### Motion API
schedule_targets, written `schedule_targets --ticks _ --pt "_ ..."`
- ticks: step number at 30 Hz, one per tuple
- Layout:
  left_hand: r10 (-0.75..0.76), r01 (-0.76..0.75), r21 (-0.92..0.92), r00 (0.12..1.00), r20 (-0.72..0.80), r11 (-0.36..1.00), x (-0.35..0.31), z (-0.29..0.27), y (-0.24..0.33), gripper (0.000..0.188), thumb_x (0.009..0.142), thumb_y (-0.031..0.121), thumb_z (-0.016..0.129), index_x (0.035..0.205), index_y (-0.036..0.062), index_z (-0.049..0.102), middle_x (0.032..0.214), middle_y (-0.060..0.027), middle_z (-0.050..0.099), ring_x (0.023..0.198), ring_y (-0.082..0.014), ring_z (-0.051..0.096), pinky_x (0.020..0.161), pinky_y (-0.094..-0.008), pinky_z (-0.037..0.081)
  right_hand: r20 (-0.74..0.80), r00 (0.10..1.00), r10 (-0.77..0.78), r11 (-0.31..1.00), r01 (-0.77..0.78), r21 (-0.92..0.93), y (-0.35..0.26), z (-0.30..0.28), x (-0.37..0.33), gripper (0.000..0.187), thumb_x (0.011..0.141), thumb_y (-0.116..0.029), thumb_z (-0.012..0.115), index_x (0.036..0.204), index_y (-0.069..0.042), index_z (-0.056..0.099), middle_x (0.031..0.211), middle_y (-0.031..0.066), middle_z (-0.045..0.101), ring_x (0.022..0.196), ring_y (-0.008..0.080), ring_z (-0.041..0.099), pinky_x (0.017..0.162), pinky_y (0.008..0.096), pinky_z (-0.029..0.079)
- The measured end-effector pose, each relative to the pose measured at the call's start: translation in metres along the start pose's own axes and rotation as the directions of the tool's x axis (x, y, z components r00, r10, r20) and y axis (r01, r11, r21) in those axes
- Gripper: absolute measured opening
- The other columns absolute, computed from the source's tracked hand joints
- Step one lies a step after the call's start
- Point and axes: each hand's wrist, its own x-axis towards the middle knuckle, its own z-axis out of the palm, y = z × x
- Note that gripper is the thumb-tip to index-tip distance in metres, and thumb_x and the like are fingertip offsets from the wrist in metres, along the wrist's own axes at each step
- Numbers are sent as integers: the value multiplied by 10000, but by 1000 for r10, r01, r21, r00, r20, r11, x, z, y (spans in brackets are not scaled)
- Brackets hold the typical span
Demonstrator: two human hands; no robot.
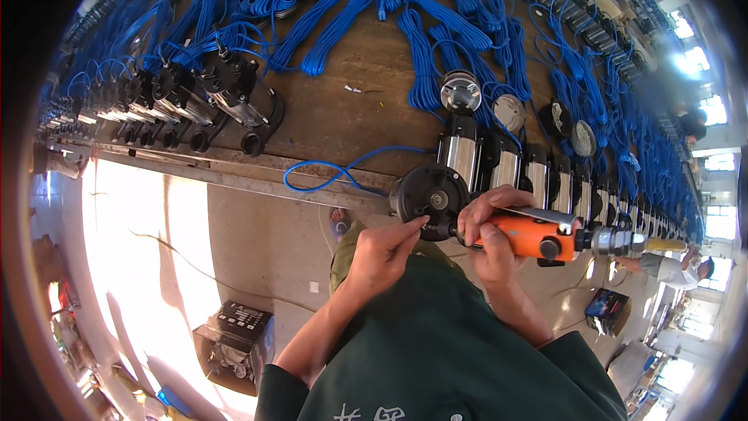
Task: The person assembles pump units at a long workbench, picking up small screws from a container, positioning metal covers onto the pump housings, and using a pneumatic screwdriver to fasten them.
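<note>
My right hand (492,238) is wrapped round an orange air screwdriver (538,235), which lies nearly level with its bit end toward the left. The fingertips of my left hand (380,251) are pinched together close to the bit, at the lower rim of a round black pump end (421,187). Whatever the pinch holds is too small to make out. That pump lies on the bench edge, its shiny metal barrel (458,154) pointing away from me. A loop of blue cable (315,175) lies left of it.
Several similar pumps (538,175) line the bench to the right, and more (234,93) stand at the left. Coiled blue cables (335,31) cover much of the wooden bench (351,101). Below are an open carton (234,343) and another box (608,310). A person (682,269) is at far right.
</note>
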Motion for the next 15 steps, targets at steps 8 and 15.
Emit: schedule_targets --ticks 8,15 --pt "-475 244 -840 880 -18 484 -6 1 -26 177 978 105 448 1096 20 548 736 -12 496 614 -122 411 572 -250 357 250 967 40 959 33 -283 3 10 -5 208 824 -40 611 979 -35 472 796 98 532 557 138 518 586 298 482" --pt "-554 153 -927 829 -68 342 -4 -7 -33 169 999 126 430 1105 18 508 871 -91 609 714 -143 530 663 -319 478 176 984 26 975 14 -223 13 18 -3 141 746 71 577 878 25 556 784 127 595 590 132 581 536 233 495"
